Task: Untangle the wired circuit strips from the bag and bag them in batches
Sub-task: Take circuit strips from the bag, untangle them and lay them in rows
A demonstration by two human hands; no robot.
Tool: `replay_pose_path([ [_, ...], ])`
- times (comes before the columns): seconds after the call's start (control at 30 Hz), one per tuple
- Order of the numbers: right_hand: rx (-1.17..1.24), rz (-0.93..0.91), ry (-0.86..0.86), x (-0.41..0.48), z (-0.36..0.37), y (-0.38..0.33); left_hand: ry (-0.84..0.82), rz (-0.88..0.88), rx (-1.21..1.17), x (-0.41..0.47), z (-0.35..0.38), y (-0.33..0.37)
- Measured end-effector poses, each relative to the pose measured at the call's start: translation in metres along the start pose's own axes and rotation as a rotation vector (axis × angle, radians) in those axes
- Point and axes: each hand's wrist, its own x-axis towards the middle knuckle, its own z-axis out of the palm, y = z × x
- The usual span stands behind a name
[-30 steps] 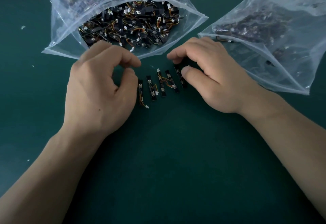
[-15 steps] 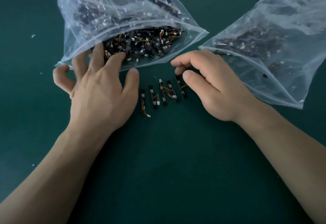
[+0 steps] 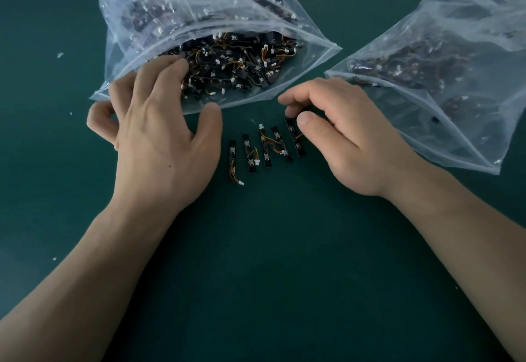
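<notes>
On tabletop [image 3: 256, 262], five strips [image 3: 266, 154] between left hand [image 3: 159, 136], spread, fingers in bag [image 3: 199, 5], and right hand [image 3: 350, 142] pinching rightmost strip [image 3: 297, 145].

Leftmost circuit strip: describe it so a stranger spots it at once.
Below the open bag, five black strips lie in a row on the green mat. The leftmost circuit strip is nearest the left hand; only its wire trails below the row to a white plug.
</notes>
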Motion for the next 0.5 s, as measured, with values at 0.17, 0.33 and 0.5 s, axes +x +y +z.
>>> replay_pose_path([
  [0.17, -0.005, -0.004, 0.001, 0.0004, 0.0000, -0.0020, -0.035, 0.017, 0.100, 0.0002, 0.0031, -0.0018],
  [0.33, -0.002, -0.006, -0.002, 0.0002, -0.0002, -0.0018, -0.123, -0.044, 0.191, 0.0022, 0.0034, -0.0005],
  [0.5, 0.008, -0.007, -0.001, 0.0000, -0.0009, -0.0007, -0.128, -0.077, 0.204, 0.0020, 0.0018, 0.0016],
])
